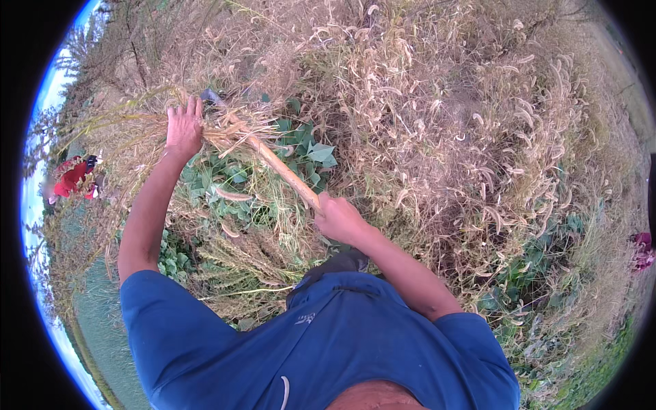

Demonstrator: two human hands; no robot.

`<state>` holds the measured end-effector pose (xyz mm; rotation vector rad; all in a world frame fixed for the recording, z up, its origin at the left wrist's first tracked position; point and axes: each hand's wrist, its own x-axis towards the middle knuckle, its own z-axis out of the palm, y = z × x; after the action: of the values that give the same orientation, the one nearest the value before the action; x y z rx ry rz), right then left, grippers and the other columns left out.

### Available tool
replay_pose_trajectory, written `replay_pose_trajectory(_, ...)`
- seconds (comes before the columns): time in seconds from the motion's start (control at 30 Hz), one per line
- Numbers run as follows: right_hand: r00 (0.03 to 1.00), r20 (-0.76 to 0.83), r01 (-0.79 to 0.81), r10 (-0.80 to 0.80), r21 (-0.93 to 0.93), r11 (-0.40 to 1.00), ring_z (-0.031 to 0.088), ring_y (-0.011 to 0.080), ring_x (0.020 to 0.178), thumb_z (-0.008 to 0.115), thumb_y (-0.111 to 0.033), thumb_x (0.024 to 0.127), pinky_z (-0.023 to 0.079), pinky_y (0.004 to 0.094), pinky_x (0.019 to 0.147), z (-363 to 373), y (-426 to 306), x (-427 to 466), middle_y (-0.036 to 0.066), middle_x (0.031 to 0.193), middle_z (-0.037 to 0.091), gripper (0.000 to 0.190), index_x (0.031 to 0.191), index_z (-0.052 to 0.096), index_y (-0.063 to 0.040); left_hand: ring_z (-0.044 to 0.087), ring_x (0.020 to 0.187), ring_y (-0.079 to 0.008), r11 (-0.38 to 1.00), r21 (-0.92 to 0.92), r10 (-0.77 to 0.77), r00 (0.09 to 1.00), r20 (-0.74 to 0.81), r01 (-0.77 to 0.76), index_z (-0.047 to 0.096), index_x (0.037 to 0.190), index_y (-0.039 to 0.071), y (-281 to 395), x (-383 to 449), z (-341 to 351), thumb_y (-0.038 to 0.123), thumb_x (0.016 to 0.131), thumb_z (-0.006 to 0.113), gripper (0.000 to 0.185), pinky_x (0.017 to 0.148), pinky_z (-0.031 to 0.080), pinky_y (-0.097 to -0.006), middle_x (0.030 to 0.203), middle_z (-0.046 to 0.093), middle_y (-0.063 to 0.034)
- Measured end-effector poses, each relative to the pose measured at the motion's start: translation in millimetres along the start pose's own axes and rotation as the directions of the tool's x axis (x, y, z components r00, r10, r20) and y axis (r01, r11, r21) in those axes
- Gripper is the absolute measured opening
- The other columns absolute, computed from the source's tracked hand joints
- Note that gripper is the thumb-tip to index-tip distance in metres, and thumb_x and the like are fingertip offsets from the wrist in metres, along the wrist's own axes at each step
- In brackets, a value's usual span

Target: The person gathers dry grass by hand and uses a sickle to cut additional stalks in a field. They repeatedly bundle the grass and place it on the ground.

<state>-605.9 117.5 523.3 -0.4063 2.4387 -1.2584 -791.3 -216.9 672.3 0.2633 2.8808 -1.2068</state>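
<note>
My right hand (341, 219) is closed around the lower end of a wooden tool handle (287, 174), which slants up to the left. At its far end shows part of a dark metal blade (210, 96), partly behind dry stalks; the tool's exact kind is unclear. At the upper left, my left hand (184, 128) is at a bundle of cut-looking dry grass stalks (241, 128) lying across the handle near the blade. The fingertips are up and partly spread; the palm side is hidden, so its grip cannot be told. Green leafy plants (320, 152) grow below and beside the handle.
Dense dry foxtail grass (400, 102) spreads ahead and to the right. Seeded grass stalks (246, 256) lie near my dark shoe (351, 260). A person in red (72, 177) is far left, and another person's pink clothing (641, 251) shows at the right rim. More leafy plants (517, 277) grow at lower right.
</note>
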Motion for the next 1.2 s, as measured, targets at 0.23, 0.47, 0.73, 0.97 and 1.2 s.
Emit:
replay_pose_trajectory(0.23,0.990,-0.131,-0.013,0.061,0.336,0.942,0.066,0.0322,0.066,0.064,-0.017,0.085,0.052,0.0419,0.065,29,14,18,0.017,0.073,0.064,0.022,0.098,0.057,-0.001,0.050,0.113,-0.0325,0.964,-0.248,-0.118,0.991,-0.067,0.098,0.064,0.107,0.005,43,-74,144,0.017,0.071,0.071,0.039,0.089,0.038,-0.0466,0.122,0.054,-0.0158)
replay_pose_trajectory(0.47,0.908,-0.257,-0.188,0.332,0.459,0.868,0.055,0.0114,0.052,0.060,-0.009,0.088,0.045,0.0302,0.045,0,66,102,0.005,0.066,0.058,0.012,0.094,0.056,-0.001,0.047,0.120,-0.0342,0.896,-0.388,-0.161,0.973,0.163,0.213,0.063,0.112,0.009,121,-130,187,0.027,0.078,0.069,0.039,0.099,0.037,-0.0484,0.129,0.052,-0.0174)
replay_pose_trajectory(0.73,0.930,-0.078,-0.280,0.359,0.482,0.830,0.068,0.0199,0.054,0.066,-0.010,0.084,0.054,0.0339,0.045,14,88,197,0.015,0.074,0.068,0.020,0.092,0.060,0.007,0.047,0.120,-0.0349,0.845,-0.466,-0.169,0.958,0.232,0.262,0.064,0.106,0.010,155,-147,210,0.017,0.072,0.068,0.035,0.099,0.038,-0.0460,0.128,0.055,-0.0182)
replay_pose_trajectory(0.97,0.918,-0.022,-0.393,0.395,0.081,0.916,0.072,0.0245,0.064,0.067,-0.012,0.083,0.057,0.0392,0.058,31,99,214,0.017,0.075,0.069,0.023,0.096,0.066,0.007,0.044,0.122,-0.0367,0.803,-0.519,-0.191,0.951,0.242,0.293,0.065,0.104,0.007,175,-157,249,0.020,0.073,0.070,0.034,0.100,0.036,-0.0478,0.129,0.052,-0.0194)
replay_pose_trajectory(1.2,0.855,0.103,-0.482,0.508,0.517,0.707,0.055,0.0155,0.055,0.064,-0.012,0.088,0.047,0.0314,0.049,32,83,149,0.007,0.072,0.059,0.022,0.100,0.054,0.004,0.051,0.112,-0.0363,0.762,-0.599,-0.242,0.966,0.093,0.248,0.065,0.097,0.007,214,-164,263,0.015,0.073,0.067,0.025,0.093,0.042,-0.0477,0.131,0.052,-0.0190)
